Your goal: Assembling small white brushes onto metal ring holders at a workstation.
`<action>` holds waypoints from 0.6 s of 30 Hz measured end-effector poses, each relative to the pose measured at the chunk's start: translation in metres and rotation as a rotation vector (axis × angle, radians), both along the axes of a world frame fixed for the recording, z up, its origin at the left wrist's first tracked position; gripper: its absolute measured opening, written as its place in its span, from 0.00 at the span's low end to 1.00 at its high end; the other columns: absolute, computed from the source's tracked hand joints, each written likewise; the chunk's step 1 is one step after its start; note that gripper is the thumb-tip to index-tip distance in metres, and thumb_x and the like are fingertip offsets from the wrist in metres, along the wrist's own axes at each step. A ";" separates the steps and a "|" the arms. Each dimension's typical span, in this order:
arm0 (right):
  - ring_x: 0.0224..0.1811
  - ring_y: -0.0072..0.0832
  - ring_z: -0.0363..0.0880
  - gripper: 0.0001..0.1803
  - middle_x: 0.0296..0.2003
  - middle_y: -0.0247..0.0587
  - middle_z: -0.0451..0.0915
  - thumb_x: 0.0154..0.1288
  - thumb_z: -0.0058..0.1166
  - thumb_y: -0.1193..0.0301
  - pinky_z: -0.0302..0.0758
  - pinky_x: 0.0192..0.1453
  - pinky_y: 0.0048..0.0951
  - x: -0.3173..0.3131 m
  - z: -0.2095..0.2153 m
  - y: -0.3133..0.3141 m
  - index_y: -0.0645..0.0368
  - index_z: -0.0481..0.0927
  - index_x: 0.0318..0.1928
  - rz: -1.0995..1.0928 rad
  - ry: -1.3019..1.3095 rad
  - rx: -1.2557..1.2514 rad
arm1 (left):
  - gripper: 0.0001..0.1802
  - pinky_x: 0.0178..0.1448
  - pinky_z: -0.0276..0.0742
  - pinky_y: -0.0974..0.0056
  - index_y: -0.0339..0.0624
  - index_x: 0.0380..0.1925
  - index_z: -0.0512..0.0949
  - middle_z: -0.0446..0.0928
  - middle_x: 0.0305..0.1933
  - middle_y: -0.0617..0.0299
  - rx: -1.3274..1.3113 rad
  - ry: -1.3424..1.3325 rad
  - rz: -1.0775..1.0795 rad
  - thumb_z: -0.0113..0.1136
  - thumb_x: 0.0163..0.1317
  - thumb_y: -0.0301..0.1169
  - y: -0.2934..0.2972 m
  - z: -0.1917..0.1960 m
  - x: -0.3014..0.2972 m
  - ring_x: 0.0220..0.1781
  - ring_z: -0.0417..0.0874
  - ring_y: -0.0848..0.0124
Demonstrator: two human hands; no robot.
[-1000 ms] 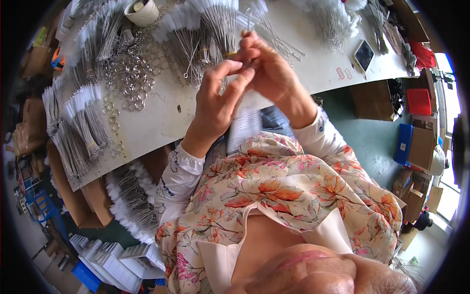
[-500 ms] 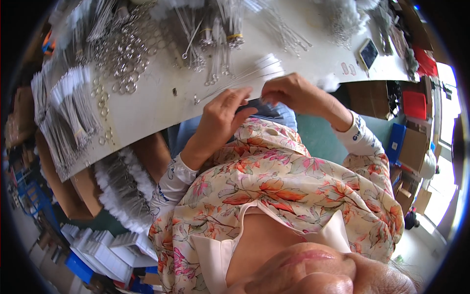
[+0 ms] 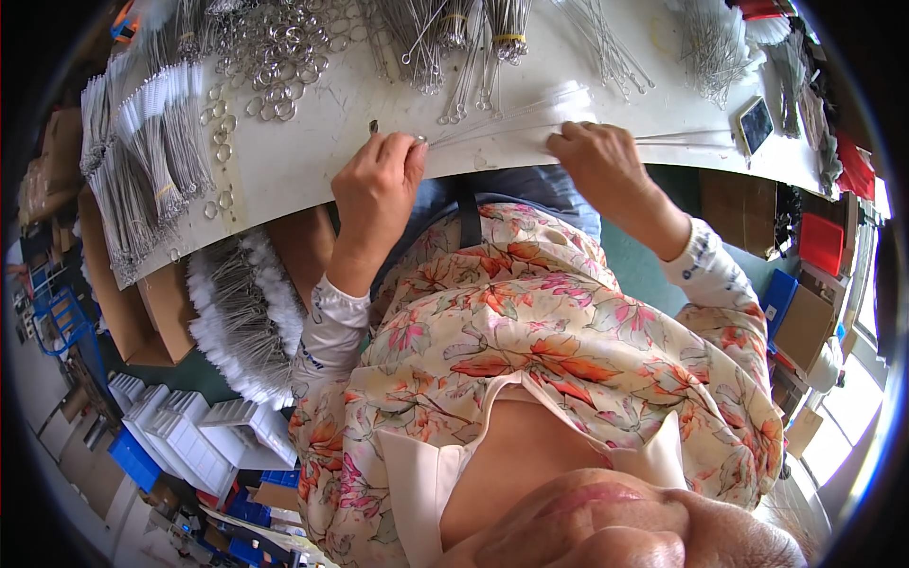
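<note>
My left hand (image 3: 377,189) rests at the near edge of the white table (image 3: 312,156), its fingertips pinched on one end of a bunch of thin metal wires (image 3: 502,121). The wires fan out to the right along the table edge. My right hand (image 3: 597,156) grips them farther along, fingers curled over the strands, which run on past it to the right. A small dark piece (image 3: 373,125) lies just beyond my left fingers.
Loose metal rings (image 3: 275,47) and tied wire bundles (image 3: 454,38) lie at the back. White-tufted wire bundles (image 3: 142,151) line the table's left end. A small dark screen device (image 3: 755,123) lies right. A box of tufted wires (image 3: 237,303) and blue crates (image 3: 133,454) stand below.
Both hands came down from above the table to its near edge and moved apart, drawing the wires out between them.
</note>
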State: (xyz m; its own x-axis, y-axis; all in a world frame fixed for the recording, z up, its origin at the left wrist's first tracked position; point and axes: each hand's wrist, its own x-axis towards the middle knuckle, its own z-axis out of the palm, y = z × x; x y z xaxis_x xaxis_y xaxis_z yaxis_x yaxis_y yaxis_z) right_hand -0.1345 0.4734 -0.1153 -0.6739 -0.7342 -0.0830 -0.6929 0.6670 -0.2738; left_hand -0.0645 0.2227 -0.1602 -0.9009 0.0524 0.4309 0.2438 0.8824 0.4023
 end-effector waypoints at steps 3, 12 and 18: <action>0.26 0.35 0.78 0.02 0.28 0.35 0.77 0.54 0.56 0.73 0.73 0.29 0.35 0.004 0.006 -0.030 0.55 0.80 0.30 0.084 -0.166 -0.324 | 0.07 0.27 0.73 0.68 0.37 0.27 0.72 0.74 0.24 0.61 0.330 -0.110 -0.010 0.59 0.58 0.28 0.001 0.004 0.002 0.24 0.77 0.74; 0.26 0.37 0.77 0.04 0.26 0.42 0.76 0.55 0.57 0.75 0.72 0.31 0.31 0.001 0.026 -0.071 0.62 0.79 0.29 0.182 -0.248 -0.597 | 0.03 0.37 0.80 0.72 0.33 0.33 0.76 0.77 0.41 0.55 1.053 -0.224 -0.200 0.57 0.58 0.20 -0.005 0.066 -0.003 0.35 0.80 0.76; 0.27 0.37 0.78 0.05 0.25 0.43 0.78 0.52 0.59 0.74 0.73 0.32 0.32 0.010 0.045 -0.065 0.60 0.81 0.31 0.128 -0.469 -0.682 | 0.10 0.41 0.80 0.75 0.31 0.38 0.78 0.76 0.44 0.53 0.878 -0.252 -0.410 0.55 0.56 0.16 -0.018 0.089 -0.002 0.40 0.79 0.76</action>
